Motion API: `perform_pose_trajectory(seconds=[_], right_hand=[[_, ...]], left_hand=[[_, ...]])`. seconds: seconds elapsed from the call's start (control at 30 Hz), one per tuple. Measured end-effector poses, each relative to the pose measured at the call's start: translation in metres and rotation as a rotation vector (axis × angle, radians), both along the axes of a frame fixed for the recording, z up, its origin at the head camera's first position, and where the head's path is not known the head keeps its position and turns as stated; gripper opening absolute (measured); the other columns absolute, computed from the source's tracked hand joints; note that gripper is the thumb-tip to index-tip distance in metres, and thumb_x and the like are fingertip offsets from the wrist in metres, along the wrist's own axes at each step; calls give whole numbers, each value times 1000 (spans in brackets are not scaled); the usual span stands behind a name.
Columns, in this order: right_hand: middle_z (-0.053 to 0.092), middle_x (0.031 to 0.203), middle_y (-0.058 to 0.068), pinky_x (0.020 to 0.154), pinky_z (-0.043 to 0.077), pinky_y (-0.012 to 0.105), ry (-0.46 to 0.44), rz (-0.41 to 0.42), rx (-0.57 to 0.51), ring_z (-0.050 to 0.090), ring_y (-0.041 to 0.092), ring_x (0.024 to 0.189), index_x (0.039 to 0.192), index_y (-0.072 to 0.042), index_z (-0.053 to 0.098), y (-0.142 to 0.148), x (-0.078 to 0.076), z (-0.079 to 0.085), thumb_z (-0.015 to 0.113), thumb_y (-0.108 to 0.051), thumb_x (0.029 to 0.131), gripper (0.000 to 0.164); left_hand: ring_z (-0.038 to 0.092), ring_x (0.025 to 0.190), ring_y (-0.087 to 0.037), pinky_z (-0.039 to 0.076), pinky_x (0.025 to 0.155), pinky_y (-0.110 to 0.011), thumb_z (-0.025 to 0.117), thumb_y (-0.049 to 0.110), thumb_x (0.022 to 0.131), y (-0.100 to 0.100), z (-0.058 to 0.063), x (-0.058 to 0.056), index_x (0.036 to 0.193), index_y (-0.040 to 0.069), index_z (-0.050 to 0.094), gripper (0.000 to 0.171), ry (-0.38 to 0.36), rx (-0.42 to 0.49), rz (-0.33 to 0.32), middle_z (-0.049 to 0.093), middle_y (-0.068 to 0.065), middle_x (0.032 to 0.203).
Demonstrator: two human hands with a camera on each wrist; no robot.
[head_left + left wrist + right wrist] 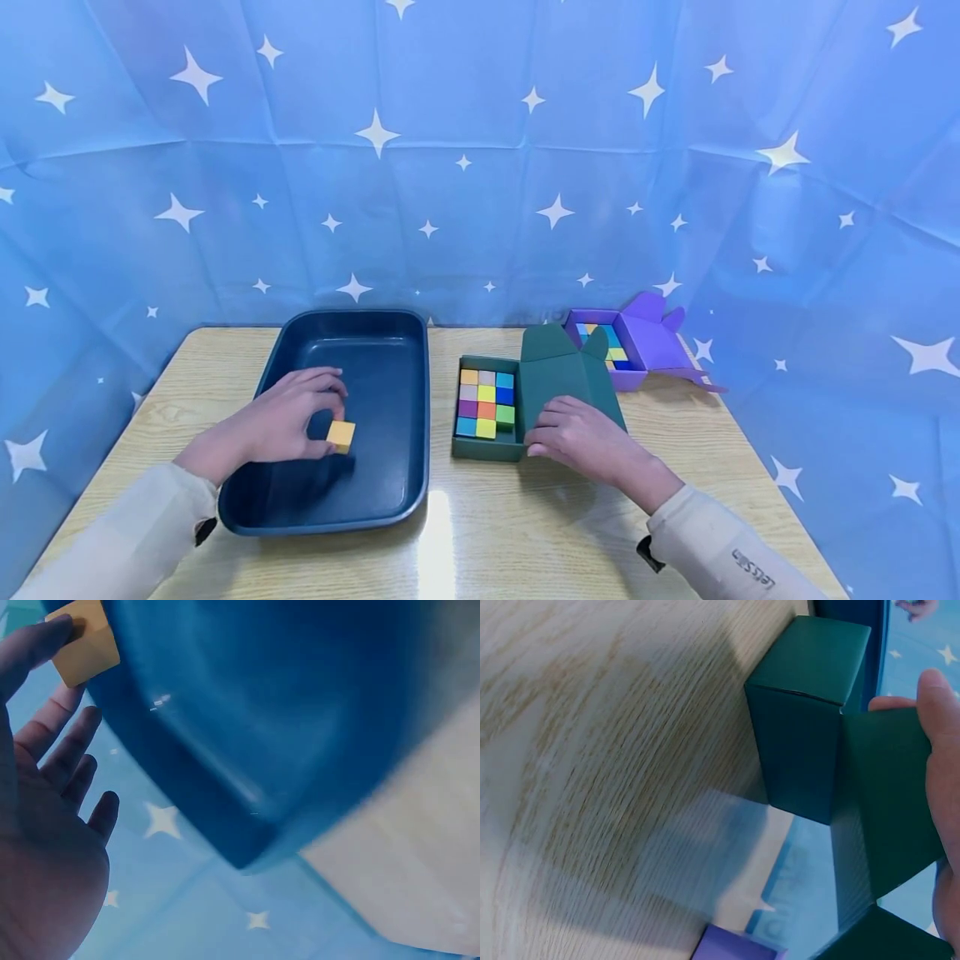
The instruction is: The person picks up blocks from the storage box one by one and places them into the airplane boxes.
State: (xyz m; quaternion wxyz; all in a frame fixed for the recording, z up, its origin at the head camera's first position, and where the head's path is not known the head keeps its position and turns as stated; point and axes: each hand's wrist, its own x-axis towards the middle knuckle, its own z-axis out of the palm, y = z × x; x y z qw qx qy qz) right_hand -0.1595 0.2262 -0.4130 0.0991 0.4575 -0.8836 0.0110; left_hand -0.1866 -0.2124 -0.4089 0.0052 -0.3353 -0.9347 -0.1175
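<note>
Between thumb and fingertip, my left hand (296,417) pinches an orange-yellow cube (341,436) above the dark blue tray (390,500). In the left wrist view the same cube (88,643) shows at the top left, the other fingers spread away from it. My right hand (585,442) is at the near edge of the open lid of a green box (487,450). The right wrist view shows its thumb and a finger on either side of the green lid flap (892,795). Rows of coloured cubes (486,408) fill most of the green box.
Behind and to the right stands an open purple box (630,380) with several coloured cubes inside. The boxes and tray rest on a light wooden table (480,533). A blue curtain with white stars (480,192) hangs along the table's back.
</note>
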Motion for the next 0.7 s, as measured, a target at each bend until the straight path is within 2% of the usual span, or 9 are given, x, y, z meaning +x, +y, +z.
perform_pose_trajectory(seconds=[0.17,0.27,0.5,0.7], right_hand=[[74,94,-12,97,52,33,-3,-2,-4,65,8,94,103,-22,76,0,0,0,65,-34,92,19],[74,96,-11,98,52,34,-12,-8,7,65,9,95,104,-22,76,0,0,1,64,-35,93,21],[74,97,-11,99,52,34,-19,-18,32,65,9,97,105,-22,75,-1,0,3,60,-36,95,23],[73,96,-12,98,52,33,-13,-8,20,64,9,96,104,-22,76,-1,0,3,62,-35,94,21]], left_hand=[[38,139,-29,32,112,-61,80,44,74,27,19,-18,82,31,64,22,19,5,-9,62,-1,126],[37,140,-28,32,113,-60,80,45,74,48,27,-26,85,28,67,24,36,23,-29,62,0,127],[35,142,-25,30,118,-52,77,47,78,103,31,-41,94,25,70,28,28,13,-85,59,1,131],[33,143,-23,27,120,-49,73,46,81,144,33,-45,101,22,72,32,8,55,-156,58,3,131]])
